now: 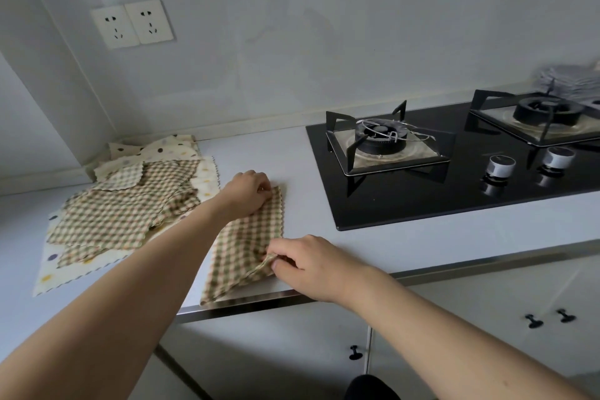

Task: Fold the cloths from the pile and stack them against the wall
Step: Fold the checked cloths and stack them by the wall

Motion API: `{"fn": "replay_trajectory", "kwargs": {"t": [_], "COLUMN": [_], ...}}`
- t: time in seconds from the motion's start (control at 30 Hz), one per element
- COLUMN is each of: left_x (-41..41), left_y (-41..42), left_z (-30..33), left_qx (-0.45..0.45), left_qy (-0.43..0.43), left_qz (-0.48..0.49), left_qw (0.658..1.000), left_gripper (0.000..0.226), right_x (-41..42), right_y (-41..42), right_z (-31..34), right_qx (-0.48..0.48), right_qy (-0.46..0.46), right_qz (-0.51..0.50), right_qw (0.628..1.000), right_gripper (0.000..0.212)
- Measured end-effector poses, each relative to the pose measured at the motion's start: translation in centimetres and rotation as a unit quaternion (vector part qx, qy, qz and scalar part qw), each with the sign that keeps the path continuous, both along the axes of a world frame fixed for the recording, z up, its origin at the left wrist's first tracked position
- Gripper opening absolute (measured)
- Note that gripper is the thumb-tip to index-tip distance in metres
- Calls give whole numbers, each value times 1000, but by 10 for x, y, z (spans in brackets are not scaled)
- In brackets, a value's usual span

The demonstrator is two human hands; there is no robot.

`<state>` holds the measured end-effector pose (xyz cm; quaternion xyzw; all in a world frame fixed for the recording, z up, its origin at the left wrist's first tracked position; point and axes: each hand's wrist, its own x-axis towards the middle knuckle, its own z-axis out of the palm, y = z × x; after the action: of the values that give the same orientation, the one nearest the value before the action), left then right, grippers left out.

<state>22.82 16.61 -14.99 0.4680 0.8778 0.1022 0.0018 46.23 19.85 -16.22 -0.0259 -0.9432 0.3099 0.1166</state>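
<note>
I see both hands on one checked cloth lying on the grey counter, its near end at the counter's front edge. My left hand sits on the far end of that cloth, fingers curled down at the far right corner; it looks like a pinch on the edge, but the fingertips are tucked under the knuckles so I can't see the grip itself. My right hand pinches the near right part between thumb and fingers, fabric bunched and lifted a little there. The left forearm crosses over the cloth's left side and hides it, so I can't tell how many layers it has. The pile lies to the left, near the corner of the wall: checked pieces on top, overlapping and askew, dotted cream cloths under them, count unclear. Two wall sockets above the pile. Black gas hob to the right, two burners, two knobs, the right burner cut by the frame edge. Far right against the wall, a blurry grey striped stack of fabric, also cut off. White cabinet doors below, with dark knobs.
</note>
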Motion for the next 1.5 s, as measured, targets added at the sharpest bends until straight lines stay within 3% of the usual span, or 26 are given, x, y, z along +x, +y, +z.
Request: {"fn": "replay_trajectory", "kwargs": {"t": [0.07,0.2,0.23,0.3,0.37,0.43,0.47,0.57,0.63,0.67,0.83,0.93,1.07,1.17,1.27,1.43,1.5], "left_x": [-2,5,11,27,41,50,53,59,56,54,36,23,8,1,-4,-10,-7], "left_y": [2,-5,-13,-41,-80,-119,-135,-159,-158,-156,-126,-98,-71,-60,-56,-50,-46], "left_z": [-1,4,11,33,53,66,69,63,54,52,54,49,36,23,10,9,14], "left_qx": [26,38,47,102,127,88,57,2,44,77,175,185,126,39,20,2,-21], "left_qy": [-11,69,50,-143,-333,-417,-424,-341,-281,-270,-320,-268,-161,-79,-59,-75,-92], "left_qz": [5,-4,-26,-44,-82,-117,-111,-47,-25,-11,82,144,174,173,169,176,163], "left_qw": [1000,997,997,983,931,897,897,939,958,960,928,935,963,981,984,981,982], "left_gripper": [5,27,31,31,31,46,53,53,25,15,29,26,28,27,25,18,26], "right_x": [-1,-3,-3,-5,-9,-16,-20,-30,-35,-39,-74,-101,-130,-141,-146,-153,-156], "right_y": [2,2,3,5,7,11,12,16,17,18,31,45,62,69,74,84,87], "right_z": [0,0,0,-2,-2,-2,-1,5,13,18,36,47,50,41,34,35,36], "right_qx": [-25,-83,-103,-145,-196,-242,-252,-263,-254,-239,-178,-109,-49,-35,-52,-115,-117], "right_qy": [-5,-8,-11,-17,-5,12,11,-10,-21,-26,-26,-56,-112,-176,-202,-245,-259], "right_qz": [-7,-22,-26,-36,-51,-65,-69,-67,-79,-89,-169,-195,-223,-217,-209,-181,-169], "right_qw": [1000,996,994,989,979,968,965,962,964,966,969,973,967,960,955,945,944], "right_gripper": [13,19,20,20,27,40,44,38,32,29,27,27,33,19,6,27,27]}}
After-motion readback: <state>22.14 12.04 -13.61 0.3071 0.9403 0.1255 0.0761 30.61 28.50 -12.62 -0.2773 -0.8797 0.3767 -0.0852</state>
